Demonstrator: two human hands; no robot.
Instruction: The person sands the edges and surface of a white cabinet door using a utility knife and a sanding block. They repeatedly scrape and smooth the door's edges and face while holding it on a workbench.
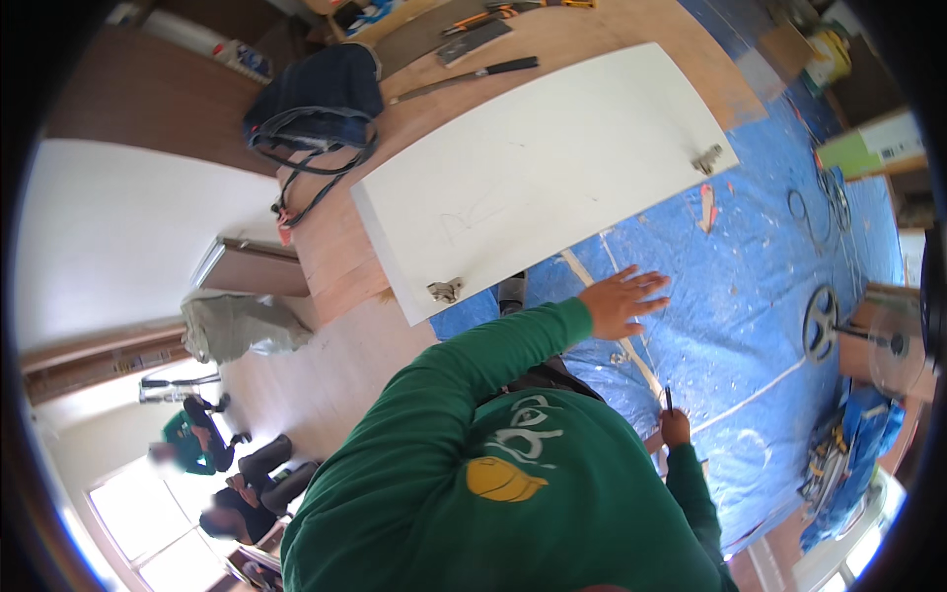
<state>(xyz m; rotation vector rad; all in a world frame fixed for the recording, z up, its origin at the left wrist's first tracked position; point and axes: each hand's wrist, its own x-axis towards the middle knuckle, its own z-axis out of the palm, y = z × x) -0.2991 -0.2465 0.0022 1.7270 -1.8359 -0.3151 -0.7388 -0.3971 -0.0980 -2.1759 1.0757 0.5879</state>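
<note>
My left hand point(624, 301) is held out over the blue tarp with its fingers spread, holding nothing. Its nearest neighbour is the front edge of a white cabinet door point(547, 170), which lies flat on a wooden worktop point(333, 259). Two metal concealed hinges, one at the near left point(445, 290) and one at the right point(707, 158), sit along that edge. Faint pencil-like marks show on the door's face. Lower right, beside my body, my right hand point(674, 428) grips a slim dark pen or pencil point(669, 399) that points up.
Behind the door lie a black-handled tool with a long blade point(466, 80), a dark flat block point(473, 42) and a dark blue bag point(318, 96) with looped cords. Blue tarp point(710, 296) covers the floor; a wheel-like handle point(821, 324) stands right. Two people point(251, 488) sit lower left.
</note>
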